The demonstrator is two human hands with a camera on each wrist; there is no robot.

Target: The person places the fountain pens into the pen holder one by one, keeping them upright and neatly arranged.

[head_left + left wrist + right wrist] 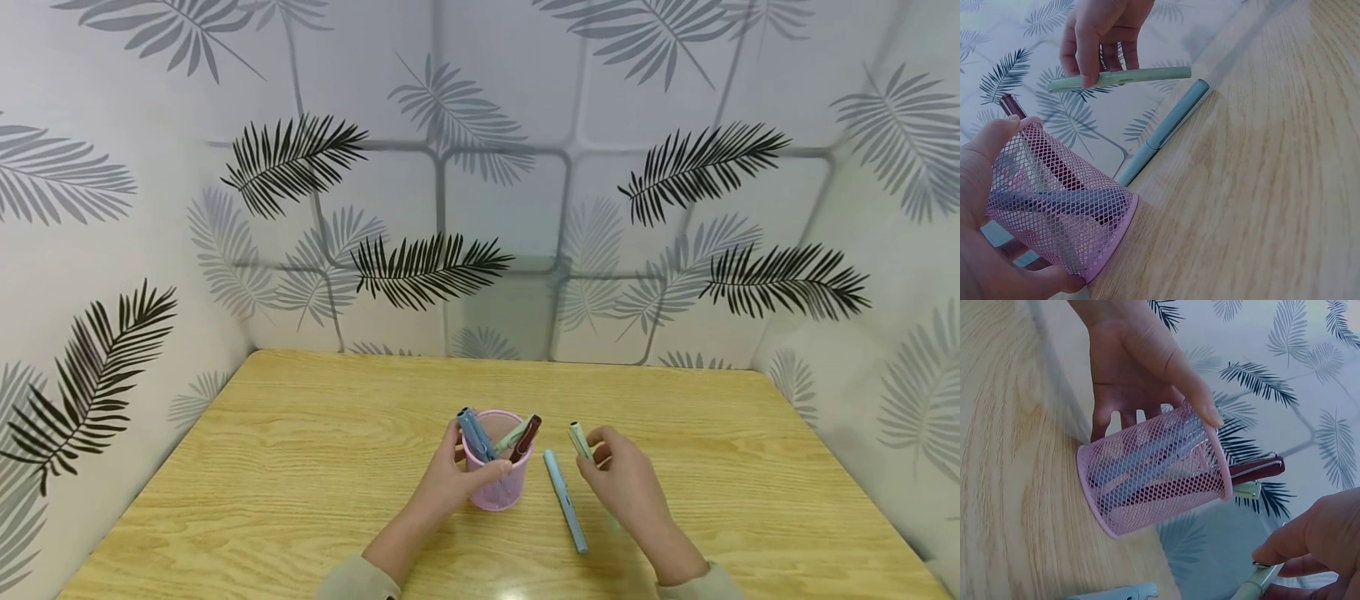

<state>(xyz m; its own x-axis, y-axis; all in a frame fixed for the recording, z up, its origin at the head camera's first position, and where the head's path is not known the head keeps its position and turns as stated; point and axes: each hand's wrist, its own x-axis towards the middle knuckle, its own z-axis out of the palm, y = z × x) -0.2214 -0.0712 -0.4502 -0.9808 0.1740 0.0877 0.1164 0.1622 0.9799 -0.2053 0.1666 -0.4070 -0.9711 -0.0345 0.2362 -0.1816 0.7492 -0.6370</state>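
Note:
My left hand [442, 487] grips a pink mesh pen cup [497, 496] standing upright on the table, thumb at its rim. Inside it lean a dark red pen [527, 437], a light green pen [1248, 489] and blue-grey pens [477, 437]. To the right of the cup, my right hand [628, 482] pinches another light green pen [1147, 75] between thumb and fingers. The left wrist view shows that pen raised off the tabletop. Between cup and right hand, a light blue capped pen [566, 502] lies on the wood, touched by neither hand.
The wooden table [300, 467] carries the cup and the loose pen. Behind it and along both sides rise pale panels [502, 208] printed with grey and black leaves. Light-coloured sleeves [358, 579] show at the bottom of the head view.

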